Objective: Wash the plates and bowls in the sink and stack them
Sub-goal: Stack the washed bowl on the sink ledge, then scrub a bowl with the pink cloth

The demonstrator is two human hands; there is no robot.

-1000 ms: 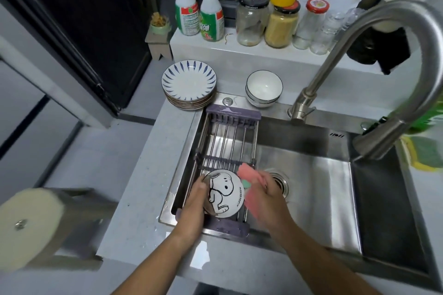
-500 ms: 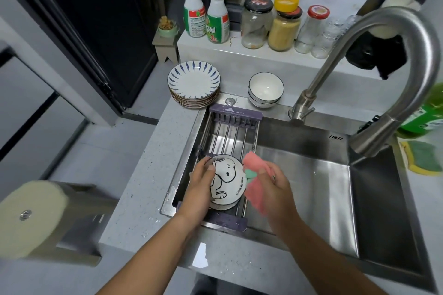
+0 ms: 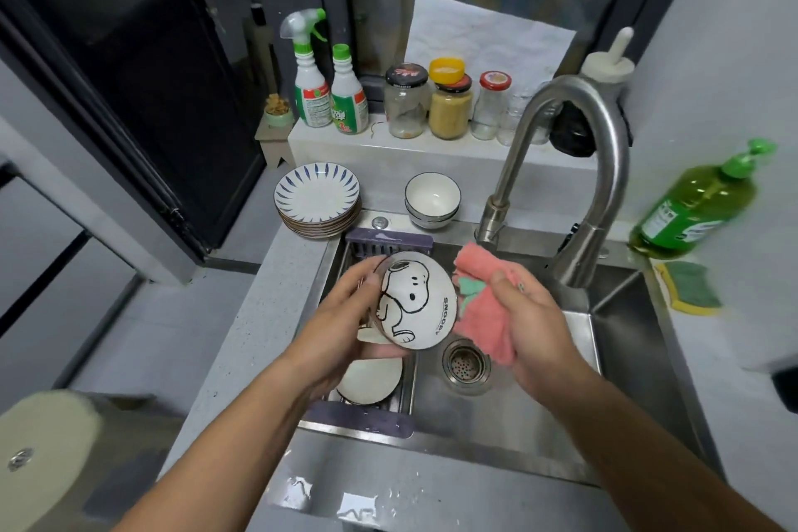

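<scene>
Over the sink [image 3: 613, 359], my left hand [image 3: 341, 315] grips the Snoopy bowl [image 3: 414, 302] with curled fingers, its base facing me. The pink dishcloth [image 3: 483, 307], bunched tight in my right hand [image 3: 531, 328], touches it at 3 o'clock. I'd best rotate the bowl and wipe firmly all around.

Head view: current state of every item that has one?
Left hand: holds the cartoon bowl.
Cartoon bowl: above the rack, tipped, outside facing the camera.
Right hand: grips the pink cloth beside the bowl.
Faucet: no water visible.
Plates: stacked on the counter.
White bowls: nested behind the sink.
Plain dish: lying in the rack, partly hidden.
</scene>
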